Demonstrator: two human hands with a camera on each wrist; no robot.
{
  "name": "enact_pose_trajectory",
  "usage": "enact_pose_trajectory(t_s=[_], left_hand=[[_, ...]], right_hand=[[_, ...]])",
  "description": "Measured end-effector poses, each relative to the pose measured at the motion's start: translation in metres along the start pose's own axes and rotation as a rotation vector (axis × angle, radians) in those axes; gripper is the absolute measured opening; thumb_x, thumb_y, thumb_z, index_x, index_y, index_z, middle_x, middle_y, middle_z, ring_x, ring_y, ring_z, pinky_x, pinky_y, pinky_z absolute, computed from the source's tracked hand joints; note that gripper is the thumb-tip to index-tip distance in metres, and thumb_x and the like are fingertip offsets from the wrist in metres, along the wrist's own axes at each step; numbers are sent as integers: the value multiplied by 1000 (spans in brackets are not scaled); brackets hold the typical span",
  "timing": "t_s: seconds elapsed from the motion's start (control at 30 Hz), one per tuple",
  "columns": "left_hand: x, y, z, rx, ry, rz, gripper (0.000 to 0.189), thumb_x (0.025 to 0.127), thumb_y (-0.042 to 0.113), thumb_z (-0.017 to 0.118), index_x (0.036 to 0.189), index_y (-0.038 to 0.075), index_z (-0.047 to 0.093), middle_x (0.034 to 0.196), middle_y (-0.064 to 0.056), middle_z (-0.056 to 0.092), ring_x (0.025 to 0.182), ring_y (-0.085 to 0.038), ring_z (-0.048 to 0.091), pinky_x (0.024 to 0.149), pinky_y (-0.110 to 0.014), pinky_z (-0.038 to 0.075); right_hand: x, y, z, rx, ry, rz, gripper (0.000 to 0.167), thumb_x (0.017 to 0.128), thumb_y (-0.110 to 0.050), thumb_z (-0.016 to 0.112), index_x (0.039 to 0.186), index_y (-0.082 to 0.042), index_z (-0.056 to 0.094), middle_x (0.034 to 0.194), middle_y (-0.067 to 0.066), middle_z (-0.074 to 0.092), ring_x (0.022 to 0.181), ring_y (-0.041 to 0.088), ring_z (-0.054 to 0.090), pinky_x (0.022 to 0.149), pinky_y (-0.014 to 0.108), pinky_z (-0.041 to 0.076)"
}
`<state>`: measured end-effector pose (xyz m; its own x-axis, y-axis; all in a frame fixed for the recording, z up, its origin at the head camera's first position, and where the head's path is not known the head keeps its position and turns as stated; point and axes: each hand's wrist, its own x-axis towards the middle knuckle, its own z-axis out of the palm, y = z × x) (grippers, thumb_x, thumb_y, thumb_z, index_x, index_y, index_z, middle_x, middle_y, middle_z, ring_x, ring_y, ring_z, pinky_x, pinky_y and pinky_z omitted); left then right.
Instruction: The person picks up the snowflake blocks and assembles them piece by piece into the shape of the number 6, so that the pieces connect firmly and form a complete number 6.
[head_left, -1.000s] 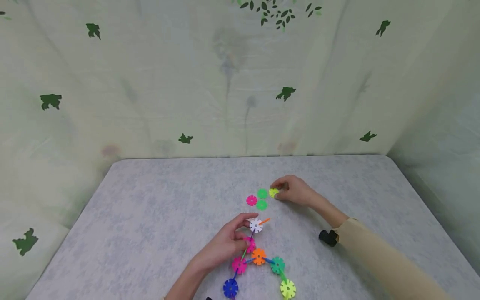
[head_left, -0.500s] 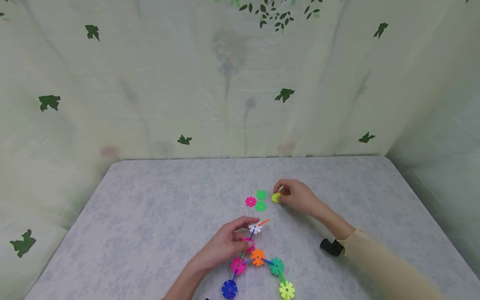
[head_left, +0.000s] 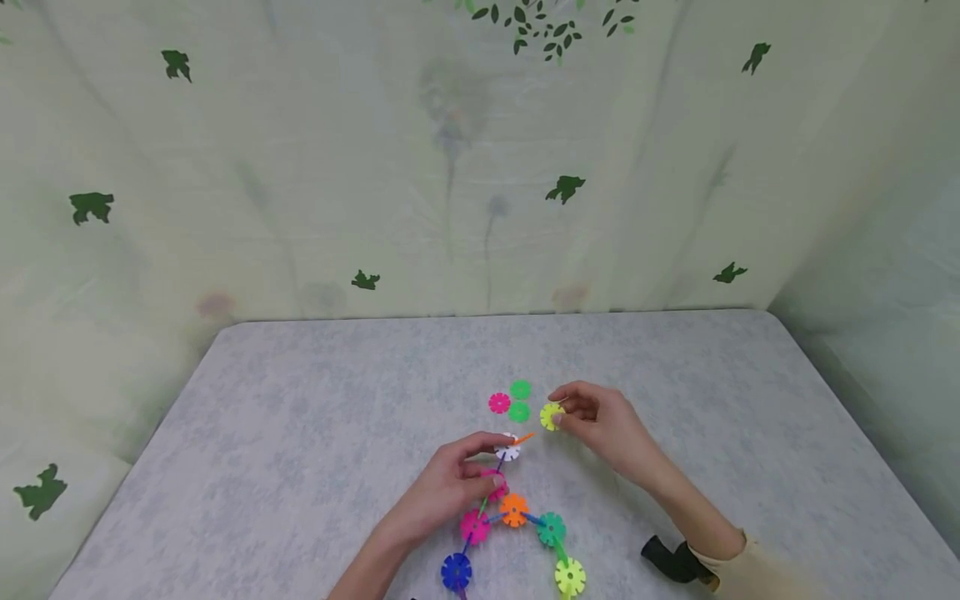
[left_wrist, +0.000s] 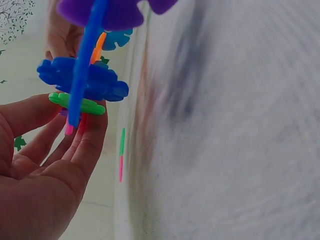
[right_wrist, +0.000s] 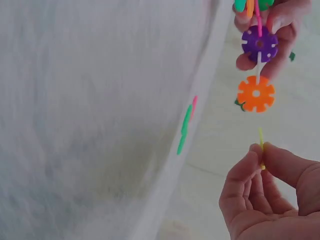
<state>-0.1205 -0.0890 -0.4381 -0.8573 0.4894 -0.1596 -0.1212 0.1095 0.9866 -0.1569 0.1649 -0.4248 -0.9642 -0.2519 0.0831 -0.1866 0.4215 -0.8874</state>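
Note:
My left hand (head_left: 450,483) grips a chain of notched plastic discs near a pink disc (head_left: 495,485), its index finger reaching to the white disc (head_left: 507,451). An orange disc (right_wrist: 256,94) forms the chain's far end, beyond a purple disc (right_wrist: 259,44) in the right wrist view. Between thumb and index finger, my right hand (head_left: 607,429) pinches a yellow disc (head_left: 551,417), seen edge-on in the right wrist view and apart from the orange one. Toward me the chain branches through an orange disc (head_left: 513,510), a teal disc (head_left: 552,529) and a blue disc (head_left: 456,572).
Two green discs (head_left: 520,389) and a loose pink disc (head_left: 499,403) lie flat on the grey table (head_left: 337,400), beyond the chain. A black strap piece (head_left: 667,560) shows at the right wrist. A patterned curtain (head_left: 300,167) hangs behind the table's far edge.
My right hand has brought the yellow disc from beside the green discs back toward me, nearer the chain's end. The left hand keeps its grip with little movement.

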Motion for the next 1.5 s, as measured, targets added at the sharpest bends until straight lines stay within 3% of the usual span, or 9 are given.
enact_pose_trajectory(t_s=[0.23,0.5,0.73,0.87,1.1,1.3,1.5], left_hand=[[0,0,-1,2,-1,5,43,90,1,65,130,16,63,129,-10,57,91,-23,68,72,-28,54],[-3,0,-2,-1,1,15,42,92,2,65,131,17,63,125,-14,62,92,-25,69,76,-29,55],[-3,-2,-1,48,15,25,42,91,4,68,130,19,65,89,-11,73,87,-25,71,69,-25,53],[-3,-3,-1,65,27,36,41,90,4,69,128,18,67,87,-10,73,86,-25,71,65,-23,52],[-3,0,2,65,29,34,40,89,3,70,126,16,68,100,-14,72,86,-24,71,69,-24,53],[-3,2,3,77,27,30,40,89,3,69,126,18,68,93,-12,73,84,-26,71,62,-21,50],[0,1,4,21,15,50,46,89,-2,67,133,12,60,120,-14,63,91,-26,70,72,-28,55]], right_hand=[[-14,-3,12,127,33,89,22,90,-8,72,111,-4,68,89,6,67,79,29,66,71,38,56],[-18,-1,16,162,21,102,22,91,-4,69,112,1,67,92,9,68,82,34,66,73,41,56],[-21,-9,16,156,25,86,20,90,-6,70,110,-2,69,91,7,68,80,30,65,69,37,56],[-20,-5,19,139,39,103,18,90,-5,71,108,-4,70,89,6,68,78,28,65,68,36,56],[-20,-5,16,166,-39,128,21,89,-8,72,109,-1,70,90,7,69,77,29,65,71,38,55],[-21,-5,13,181,-54,107,23,90,-9,71,111,1,69,93,8,69,79,30,66,72,39,55],[-20,-5,14,174,-57,84,24,91,-10,70,114,-1,69,96,7,70,80,30,65,72,39,56]])
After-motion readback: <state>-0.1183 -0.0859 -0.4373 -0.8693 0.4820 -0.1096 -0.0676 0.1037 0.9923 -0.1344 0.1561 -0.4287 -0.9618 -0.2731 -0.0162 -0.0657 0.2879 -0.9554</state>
